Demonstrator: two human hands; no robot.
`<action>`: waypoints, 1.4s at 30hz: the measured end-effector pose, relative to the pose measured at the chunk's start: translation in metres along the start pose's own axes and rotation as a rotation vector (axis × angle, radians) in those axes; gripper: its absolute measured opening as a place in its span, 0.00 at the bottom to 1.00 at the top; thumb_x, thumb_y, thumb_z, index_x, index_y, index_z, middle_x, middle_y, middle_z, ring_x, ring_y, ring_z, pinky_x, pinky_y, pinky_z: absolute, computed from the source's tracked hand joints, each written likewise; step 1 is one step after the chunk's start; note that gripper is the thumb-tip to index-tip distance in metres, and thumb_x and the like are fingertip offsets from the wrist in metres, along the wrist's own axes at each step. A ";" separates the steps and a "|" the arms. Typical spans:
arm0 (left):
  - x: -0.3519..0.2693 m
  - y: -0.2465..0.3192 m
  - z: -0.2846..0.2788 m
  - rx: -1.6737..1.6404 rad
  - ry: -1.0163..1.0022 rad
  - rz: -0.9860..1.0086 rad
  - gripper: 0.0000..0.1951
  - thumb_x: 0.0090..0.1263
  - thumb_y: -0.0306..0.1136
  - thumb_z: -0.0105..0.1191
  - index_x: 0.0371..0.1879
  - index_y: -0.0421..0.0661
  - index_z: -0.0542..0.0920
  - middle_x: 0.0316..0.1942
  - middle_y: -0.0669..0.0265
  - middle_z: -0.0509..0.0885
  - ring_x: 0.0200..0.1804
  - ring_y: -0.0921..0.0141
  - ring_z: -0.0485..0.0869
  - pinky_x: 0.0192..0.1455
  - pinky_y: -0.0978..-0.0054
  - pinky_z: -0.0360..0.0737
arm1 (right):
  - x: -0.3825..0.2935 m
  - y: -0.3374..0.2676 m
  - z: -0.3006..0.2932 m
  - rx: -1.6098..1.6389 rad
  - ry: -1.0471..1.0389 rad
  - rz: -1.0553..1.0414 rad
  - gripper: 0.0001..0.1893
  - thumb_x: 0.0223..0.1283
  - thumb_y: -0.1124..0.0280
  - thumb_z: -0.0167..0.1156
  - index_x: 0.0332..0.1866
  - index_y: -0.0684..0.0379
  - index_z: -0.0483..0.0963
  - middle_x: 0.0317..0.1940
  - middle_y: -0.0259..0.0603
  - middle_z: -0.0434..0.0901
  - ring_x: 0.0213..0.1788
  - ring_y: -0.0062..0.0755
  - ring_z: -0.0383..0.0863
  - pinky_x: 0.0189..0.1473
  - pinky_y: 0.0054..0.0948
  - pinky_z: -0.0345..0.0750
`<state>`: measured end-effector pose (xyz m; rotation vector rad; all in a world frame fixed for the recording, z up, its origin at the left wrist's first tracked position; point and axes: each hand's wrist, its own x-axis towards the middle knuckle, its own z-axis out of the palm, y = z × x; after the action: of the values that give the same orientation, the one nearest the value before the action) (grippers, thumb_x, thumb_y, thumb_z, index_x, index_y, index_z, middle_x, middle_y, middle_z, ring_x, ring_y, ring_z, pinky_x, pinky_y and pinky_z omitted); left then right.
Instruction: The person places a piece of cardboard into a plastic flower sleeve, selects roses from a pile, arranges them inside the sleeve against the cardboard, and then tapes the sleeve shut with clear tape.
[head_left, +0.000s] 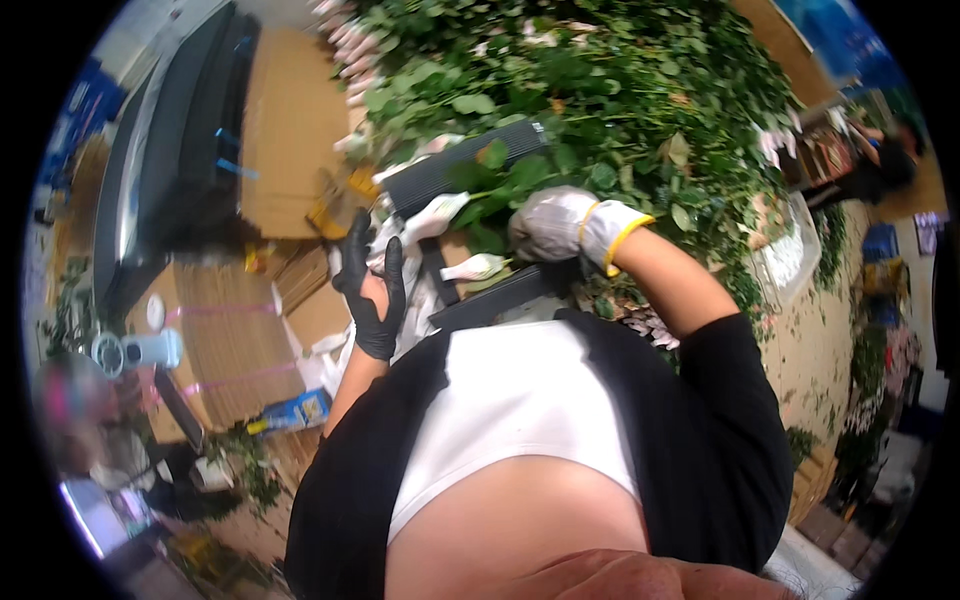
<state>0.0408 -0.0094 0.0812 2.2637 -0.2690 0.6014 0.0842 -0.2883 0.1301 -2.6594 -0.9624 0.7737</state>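
My left hand (375, 322), in a black glove with skin showing at the palm, is raised with thumb and fingers apart. Just right of its fingertips is a rosebud in a pale sleeve (439, 214). A second sleeved rosebud (474, 267) lies lower, its stem running toward my right hand (551, 223). That hand wears a grey-white work glove with a yellow-edged cuff and is curled at the leafy stems; its fingertips are hidden. Behind the buds lies a black ribbed panel (465, 169), and a black bar (502, 294) runs close to my body.
A deep pile of leafy rose stems (600, 90) covers the bench ahead. Cardboard sheets (292, 127) stand at left, above a strapped cardboard stack (225, 337) and a light-blue handheld fan (146, 350). A clear plastic bin (791, 255) is at right. People (885, 161) are at both sides.
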 end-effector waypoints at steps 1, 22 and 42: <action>-0.004 -0.004 -0.012 0.201 0.003 -0.012 0.14 0.68 0.29 0.59 0.51 0.40 0.80 0.50 0.52 0.82 0.48 0.63 0.83 0.46 0.70 0.79 | 0.000 -0.009 -0.010 -0.091 -0.072 0.052 0.11 0.55 0.60 0.59 0.36 0.52 0.83 0.36 0.46 0.85 0.41 0.49 0.84 0.44 0.42 0.80; -0.030 -0.035 0.020 -0.051 -0.574 0.433 0.24 0.57 0.33 0.67 0.55 0.62 0.84 0.48 0.61 0.79 0.50 0.59 0.77 0.52 0.64 0.75 | 0.019 -0.027 0.004 -0.260 -0.133 0.071 0.14 0.61 0.70 0.53 0.50 0.60 0.76 0.38 0.49 0.83 0.43 0.53 0.84 0.42 0.44 0.80; -0.008 -0.041 0.041 -0.307 -0.730 0.563 0.21 0.58 0.31 0.66 0.54 0.52 0.83 0.52 0.61 0.82 0.51 0.59 0.80 0.54 0.63 0.77 | 0.053 -0.038 0.021 -0.058 0.301 0.160 0.11 0.57 0.67 0.56 0.41 0.59 0.77 0.36 0.48 0.85 0.41 0.52 0.85 0.47 0.42 0.78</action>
<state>0.0625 -0.0112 0.0268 2.0098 -1.2899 -0.0379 0.0871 -0.2252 0.1049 -2.8199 -0.7127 0.3605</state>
